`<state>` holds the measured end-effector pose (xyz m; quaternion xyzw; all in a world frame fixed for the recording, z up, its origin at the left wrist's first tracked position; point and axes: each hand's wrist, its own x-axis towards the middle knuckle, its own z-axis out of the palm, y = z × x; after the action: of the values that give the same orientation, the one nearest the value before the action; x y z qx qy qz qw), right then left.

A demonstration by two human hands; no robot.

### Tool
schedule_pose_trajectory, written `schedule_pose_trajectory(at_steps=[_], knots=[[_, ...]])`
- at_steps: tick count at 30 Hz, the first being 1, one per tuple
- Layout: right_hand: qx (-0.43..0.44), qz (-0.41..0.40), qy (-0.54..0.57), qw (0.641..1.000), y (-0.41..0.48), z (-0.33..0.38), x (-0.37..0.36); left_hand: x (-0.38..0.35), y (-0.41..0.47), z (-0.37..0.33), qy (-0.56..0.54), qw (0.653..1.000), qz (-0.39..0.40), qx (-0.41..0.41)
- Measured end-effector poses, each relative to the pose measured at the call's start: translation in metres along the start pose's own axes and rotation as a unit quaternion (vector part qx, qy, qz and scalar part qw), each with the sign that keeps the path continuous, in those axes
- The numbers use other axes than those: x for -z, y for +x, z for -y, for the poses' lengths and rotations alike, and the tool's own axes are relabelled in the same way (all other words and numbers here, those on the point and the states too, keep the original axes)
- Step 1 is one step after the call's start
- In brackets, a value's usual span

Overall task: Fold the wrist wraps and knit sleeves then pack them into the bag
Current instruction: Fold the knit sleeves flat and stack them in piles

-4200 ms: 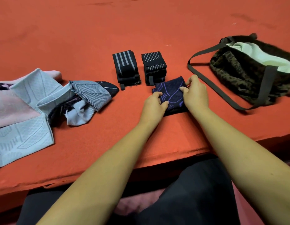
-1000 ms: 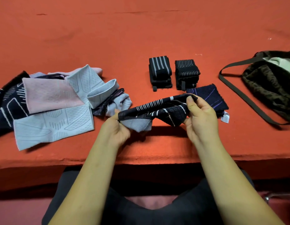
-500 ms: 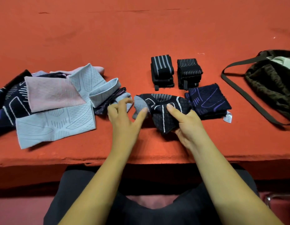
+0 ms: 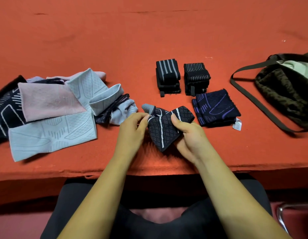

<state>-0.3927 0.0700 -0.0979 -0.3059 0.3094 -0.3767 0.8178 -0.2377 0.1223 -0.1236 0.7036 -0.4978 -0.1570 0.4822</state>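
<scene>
I have the red counter (image 4: 149,31) before me, and I judge the work partly done. On its left lies the pile (image 4: 51,104) of unfolded sleeves, grey, pink and dark, overlapping one another. At the far right sits the bag (image 4: 284,90), mouth open, strap trailing over the counter; I see nothing folded inside it yet. Between them one folded sleeve (image 4: 215,107) lies flat, and just behind it stand the left wrap (image 4: 168,75) and the right wrap (image 4: 196,76), folded into blocks, side by side.

So the step in hand, I reckon, is folding another sleeve. That black sleeve (image 4: 162,128) is bunched and twisted near the front edge, between the pile and the folded sleeve, a grey cuff turned out at its left. My left hand (image 4: 132,130) pinches its left edge with thumb and fingertips; my right hand (image 4: 189,135) grips the other side, thumb on top, fingers curled beneath.

Next I think I must pull it flat and straight on the counter before doubling it over.
</scene>
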Motion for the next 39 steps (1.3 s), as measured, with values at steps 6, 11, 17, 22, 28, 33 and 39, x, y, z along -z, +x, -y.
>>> schedule_pose_trajectory(at_steps=[6, 11, 17, 22, 28, 33, 39], knots=[[0.02, 0.008, -0.02, 1.0, 0.002, 0.003, 0.001, 0.004, -0.001, -0.004, -0.01, 0.999, 0.011, -0.04], [0.052, -0.011, 0.03, 0.998, 0.003, 0.024, 0.004, 0.01, 0.019, 0.002, -0.454, 0.841, -0.114, 0.27], [0.028, -0.097, -0.027, 0.994, 0.01, 0.034, 0.023, 0.022, 0.014, 0.004, -0.665, 0.68, -0.034, 0.307], [0.07, -0.067, -0.104, 0.99, 0.009, 0.028, 0.027, 0.013, 0.0, 0.016, -0.451, 0.865, -0.013, 0.218], [0.087, -0.007, -0.084, 0.993, 0.012, 0.022, 0.026, 0.028, 0.004, 0.023, -0.399, 0.894, -0.183, 0.087], [0.071, -0.095, -0.09, 0.989, 0.018, 0.023, 0.026, 0.031, 0.013, 0.024, -0.531, 0.803, -0.099, 0.25], [0.181, -0.144, -0.187, 0.955, 0.032, 0.038, 0.028, 0.042, 0.004, 0.021, -0.671, 0.717, -0.074, 0.174]])
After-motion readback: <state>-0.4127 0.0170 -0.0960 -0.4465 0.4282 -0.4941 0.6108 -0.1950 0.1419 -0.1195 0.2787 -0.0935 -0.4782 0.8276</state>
